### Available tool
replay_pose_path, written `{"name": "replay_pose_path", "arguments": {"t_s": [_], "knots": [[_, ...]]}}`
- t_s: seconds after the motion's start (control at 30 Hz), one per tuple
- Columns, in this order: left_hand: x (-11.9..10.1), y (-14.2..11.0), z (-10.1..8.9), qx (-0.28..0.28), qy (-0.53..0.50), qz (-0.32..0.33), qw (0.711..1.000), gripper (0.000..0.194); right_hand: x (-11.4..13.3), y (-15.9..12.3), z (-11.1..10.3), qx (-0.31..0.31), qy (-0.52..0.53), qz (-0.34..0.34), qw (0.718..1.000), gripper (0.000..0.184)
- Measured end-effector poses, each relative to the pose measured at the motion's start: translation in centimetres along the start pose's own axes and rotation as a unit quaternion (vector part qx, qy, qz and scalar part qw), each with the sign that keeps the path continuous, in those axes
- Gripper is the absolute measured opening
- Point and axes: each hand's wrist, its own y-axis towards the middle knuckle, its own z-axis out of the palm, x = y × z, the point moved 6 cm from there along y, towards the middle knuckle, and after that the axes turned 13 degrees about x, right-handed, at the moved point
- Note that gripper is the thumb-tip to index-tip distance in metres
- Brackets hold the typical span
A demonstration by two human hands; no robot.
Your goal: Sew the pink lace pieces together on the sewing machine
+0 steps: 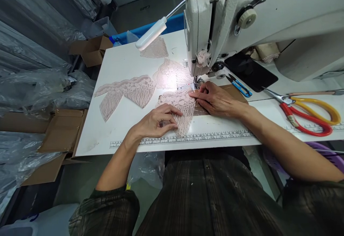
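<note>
A pale pink lace piece [178,108] lies on the table just in front of the presser foot [195,84] of a white sewing machine [200,31]. My left hand [158,120] is at its lower left, with curled fingers and thumb gripping the lace. At its upper right edge, close to the foot, my right hand [216,99] pinches the lace with its fingertips. Brown card-like material [233,93] shows under my right hand. Behind the foot another lace piece [170,72] lies under the lamp's light, and a joined lace strip [129,90] rests to the left.
Blue thread snips [241,87], a black phone [251,71] and red-and-yellow scissors [306,116] lie right of my right hand. A lamp [152,33] overhangs a further lace piece [157,48]. A printed ruler [161,141] runs along the table's front edge. Cardboard boxes [63,128] stand left.
</note>
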Motion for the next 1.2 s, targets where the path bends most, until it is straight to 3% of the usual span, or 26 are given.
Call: {"name": "replay_pose_path", "arguments": {"t_s": [0.17, 0.37, 0.57, 0.67, 0.8, 0.9, 1.0, 1.1, 1.2], "knots": [[0.4, -0.1, -0.2, -0.008, 0.012, -0.015, 1.0, 0.016, -0.5, -0.6, -0.8, -0.004, 0.069, 0.012, 0.998, 0.039], [0.9, 0.0, 0.4, 0.009, 0.041, -0.018, 0.999, 0.017, 0.6, -0.7, -1.0, 0.001, 0.066, -0.063, 0.996, 0.033], [-0.7, 0.4, 0.7, 0.014, 0.053, -0.011, 0.998, 0.02, 0.6, -0.7, -0.7, 0.023, 0.05, -0.067, 0.996, 0.034], [-0.9, 1.3, -0.2, 0.009, 0.089, -0.027, 0.996, 0.024, 0.8, -0.7, -0.6, 0.031, 0.041, -0.064, 0.997, 0.034], [2.3, 3.1, -2.5, -0.085, 0.141, -0.128, 0.978, 0.029, 0.9, -0.7, -0.5, 0.037, 0.049, -0.047, 0.997, 0.033], [5.2, 4.6, -2.7, -0.067, 0.115, -0.16, 0.978, 0.02, 0.9, -0.7, -0.7, 0.04, 0.071, -0.041, 0.996, 0.033], [6.0, 5.3, -2.2, -0.055, 0.118, -0.123, 0.984, 0.02, 0.4, -0.6, -1.6, 0.037, 0.125, -0.005, 0.991, 0.036], [5.1, 5.2, -1.8, -0.055, 0.136, -0.06, 0.987, 0.02, -0.2, 0.0, -2.3, 0.05, 0.179, 0.075, 0.98, 0.043], [4.7, 4.7, -1.7, -0.071, 0.103, -0.052, 0.991, 0.018, 0.2, 1.2, -2.0, 0.078, 0.232, 0.12, 0.962, 0.048]]}}
